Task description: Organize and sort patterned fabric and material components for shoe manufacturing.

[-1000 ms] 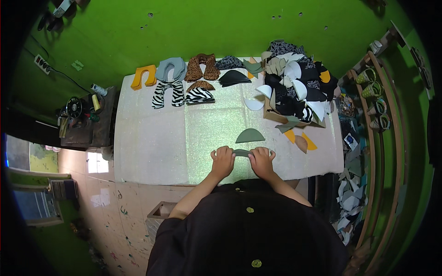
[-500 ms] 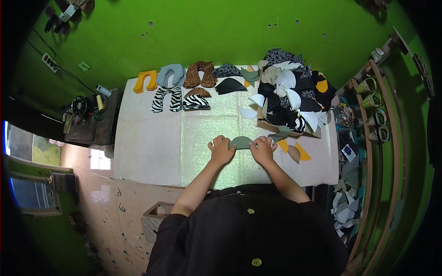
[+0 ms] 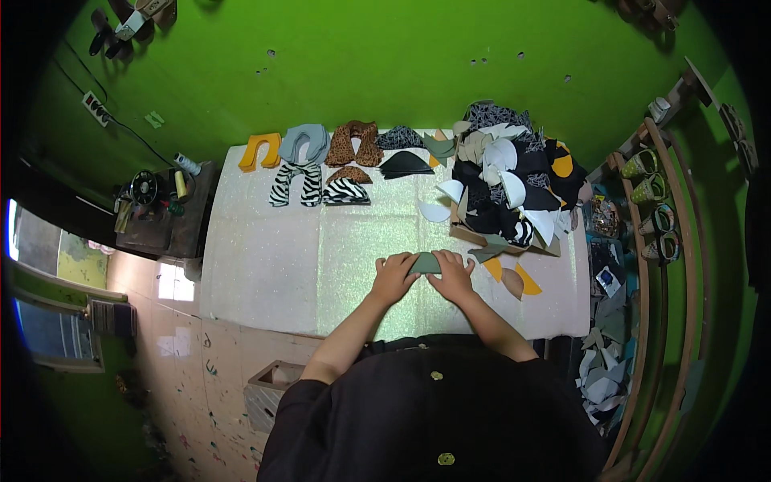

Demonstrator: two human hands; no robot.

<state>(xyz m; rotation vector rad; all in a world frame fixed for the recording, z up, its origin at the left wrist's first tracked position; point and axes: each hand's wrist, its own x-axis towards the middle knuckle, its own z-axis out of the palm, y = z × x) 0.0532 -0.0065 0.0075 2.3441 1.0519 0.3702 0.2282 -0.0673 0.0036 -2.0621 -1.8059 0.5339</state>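
A dull green half-moon piece (image 3: 426, 264), perhaps leather or fabric, lies at the middle of the white table in front of me. My left hand (image 3: 393, 276) is closed on its left end, thumb at the lower edge and fingers over the top. On its right end my right hand (image 3: 451, 275) grips in the same way. Fingers cover both ends of the piece. Just right of my right hand lie yellow scraps (image 3: 527, 279) and a brown half-round piece (image 3: 511, 282).
A cardboard box (image 3: 468, 234) heaped with cut pieces (image 3: 502, 157) stands at the back right. Along the table's far side sit stacks of yellow (image 3: 262, 151), grey (image 3: 303, 143), leopard (image 3: 355, 143) and zebra-print (image 3: 295, 185) pieces. A wooden rack (image 3: 671, 233) stands to the right.
My hands have come closer together along the green piece, so less of it shows between them. The whole view has shifted slightly.
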